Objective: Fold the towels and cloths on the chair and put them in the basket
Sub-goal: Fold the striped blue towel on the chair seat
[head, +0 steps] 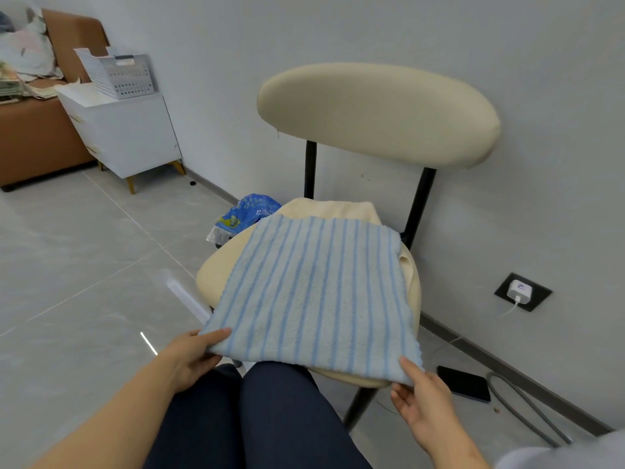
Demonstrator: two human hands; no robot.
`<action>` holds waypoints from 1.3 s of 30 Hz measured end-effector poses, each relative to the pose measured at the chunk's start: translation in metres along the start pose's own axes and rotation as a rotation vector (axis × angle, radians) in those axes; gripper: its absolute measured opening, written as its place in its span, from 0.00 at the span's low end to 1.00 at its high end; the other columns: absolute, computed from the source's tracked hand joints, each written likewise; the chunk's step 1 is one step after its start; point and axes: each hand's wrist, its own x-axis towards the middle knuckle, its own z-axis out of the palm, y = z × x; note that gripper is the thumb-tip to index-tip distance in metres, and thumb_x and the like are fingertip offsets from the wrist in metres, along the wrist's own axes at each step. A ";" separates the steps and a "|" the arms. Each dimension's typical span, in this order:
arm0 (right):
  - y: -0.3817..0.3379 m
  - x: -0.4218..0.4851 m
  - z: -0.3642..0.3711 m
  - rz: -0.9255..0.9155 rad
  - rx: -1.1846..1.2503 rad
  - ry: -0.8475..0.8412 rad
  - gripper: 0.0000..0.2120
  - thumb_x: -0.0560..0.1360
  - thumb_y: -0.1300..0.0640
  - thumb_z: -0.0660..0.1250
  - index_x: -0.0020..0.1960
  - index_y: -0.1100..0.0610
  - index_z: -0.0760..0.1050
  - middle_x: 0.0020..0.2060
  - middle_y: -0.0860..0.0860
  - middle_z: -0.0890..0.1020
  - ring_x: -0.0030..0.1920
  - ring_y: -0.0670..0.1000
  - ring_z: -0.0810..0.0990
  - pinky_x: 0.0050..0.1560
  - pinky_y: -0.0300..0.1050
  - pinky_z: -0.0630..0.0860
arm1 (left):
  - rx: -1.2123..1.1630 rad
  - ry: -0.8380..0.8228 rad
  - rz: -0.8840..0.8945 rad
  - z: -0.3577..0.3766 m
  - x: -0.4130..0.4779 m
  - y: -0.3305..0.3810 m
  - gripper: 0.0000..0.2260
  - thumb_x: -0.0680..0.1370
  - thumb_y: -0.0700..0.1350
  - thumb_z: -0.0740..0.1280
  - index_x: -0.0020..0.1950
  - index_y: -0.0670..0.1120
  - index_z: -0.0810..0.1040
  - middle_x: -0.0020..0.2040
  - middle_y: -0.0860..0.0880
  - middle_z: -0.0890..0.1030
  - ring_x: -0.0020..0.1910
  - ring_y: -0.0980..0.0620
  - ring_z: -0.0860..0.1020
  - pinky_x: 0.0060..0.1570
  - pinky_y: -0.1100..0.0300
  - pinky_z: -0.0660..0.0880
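Two hands (189, 353) (419, 397) pinching fluffy striped towel (314, 289), padded chair (378, 110)

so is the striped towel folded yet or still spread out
Spread out. The striped towel lies flat in one layer over the chair seat, both hands pinching its near corners.

Striped blue towel (314, 292) on cream chair (378, 113), left hand (192, 353) and right hand (422, 397) pinching near corners

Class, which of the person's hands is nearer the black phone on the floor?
Right. The right hand is just left of the phone; the left hand is across the striped towel.
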 end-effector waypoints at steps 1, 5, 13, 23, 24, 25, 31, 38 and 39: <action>-0.001 -0.001 0.001 0.019 0.003 -0.008 0.07 0.76 0.63 0.66 0.41 0.58 0.68 0.34 0.56 0.74 0.32 0.51 0.71 0.22 0.35 0.73 | 0.012 -0.008 -0.031 0.000 -0.002 0.002 0.06 0.74 0.35 0.70 0.47 0.39 0.74 0.43 0.43 0.78 0.40 0.49 0.77 0.30 0.60 0.79; -0.011 -0.005 0.002 0.039 0.044 -0.043 0.06 0.76 0.65 0.64 0.42 0.59 0.70 0.35 0.56 0.74 0.33 0.51 0.71 0.26 0.39 0.74 | 0.036 -0.002 -0.093 0.002 -0.009 0.011 0.07 0.74 0.38 0.70 0.48 0.40 0.74 0.43 0.44 0.78 0.39 0.49 0.77 0.24 0.60 0.78; -0.037 -0.006 0.009 -0.130 0.290 -0.137 0.06 0.76 0.70 0.58 0.49 0.62 0.69 0.44 0.57 0.77 0.43 0.52 0.77 0.32 0.40 0.80 | -0.263 -0.110 0.058 0.014 -0.032 0.040 0.06 0.78 0.36 0.63 0.55 0.39 0.72 0.42 0.43 0.77 0.30 0.50 0.81 0.21 0.62 0.76; -0.045 -0.022 0.010 -0.409 0.096 0.071 0.13 0.72 0.73 0.53 0.44 0.56 0.67 0.40 0.53 0.72 0.37 0.52 0.71 0.35 0.44 0.70 | -0.002 0.021 0.162 0.011 -0.050 0.052 0.05 0.76 0.35 0.66 0.44 0.43 0.72 0.36 0.45 0.73 0.32 0.52 0.71 0.21 0.69 0.72; -0.045 -0.024 0.010 -0.408 0.099 0.071 0.14 0.72 0.73 0.52 0.47 0.55 0.67 0.41 0.53 0.72 0.37 0.52 0.71 0.34 0.44 0.70 | 0.032 0.042 0.160 0.010 -0.052 0.052 0.04 0.77 0.36 0.65 0.43 0.43 0.72 0.34 0.46 0.71 0.29 0.53 0.69 0.19 0.70 0.70; -0.045 -0.027 0.010 -0.409 0.102 0.069 0.15 0.72 0.72 0.52 0.48 0.54 0.67 0.41 0.53 0.72 0.37 0.53 0.71 0.33 0.44 0.69 | 0.075 0.067 0.157 0.008 -0.053 0.053 0.04 0.77 0.37 0.65 0.42 0.42 0.72 0.32 0.46 0.70 0.26 0.54 0.68 0.18 0.71 0.67; -0.042 -0.042 0.011 -0.378 0.139 -0.021 0.17 0.70 0.73 0.48 0.40 0.55 0.70 0.36 0.55 0.72 0.30 0.52 0.66 0.30 0.41 0.64 | -0.035 0.016 0.132 0.006 -0.060 0.061 0.07 0.78 0.37 0.60 0.47 0.46 0.76 0.26 0.49 0.67 0.14 0.59 0.61 0.16 0.74 0.60; -0.043 -0.029 0.016 -0.259 0.162 -0.047 0.13 0.72 0.71 0.51 0.39 0.59 0.71 0.35 0.56 0.76 0.33 0.52 0.73 0.33 0.43 0.71 | -0.289 -0.092 -0.016 0.025 -0.057 0.062 0.06 0.78 0.39 0.62 0.43 0.42 0.77 0.20 0.47 0.73 0.15 0.58 0.71 0.18 0.69 0.71; -0.047 -0.026 0.018 -0.239 0.187 -0.063 0.12 0.73 0.69 0.53 0.40 0.58 0.72 0.32 0.55 0.78 0.34 0.52 0.74 0.32 0.42 0.73 | -0.331 -0.102 -0.006 0.030 -0.054 0.066 0.07 0.79 0.38 0.60 0.43 0.42 0.76 0.21 0.47 0.73 0.16 0.57 0.72 0.19 0.69 0.72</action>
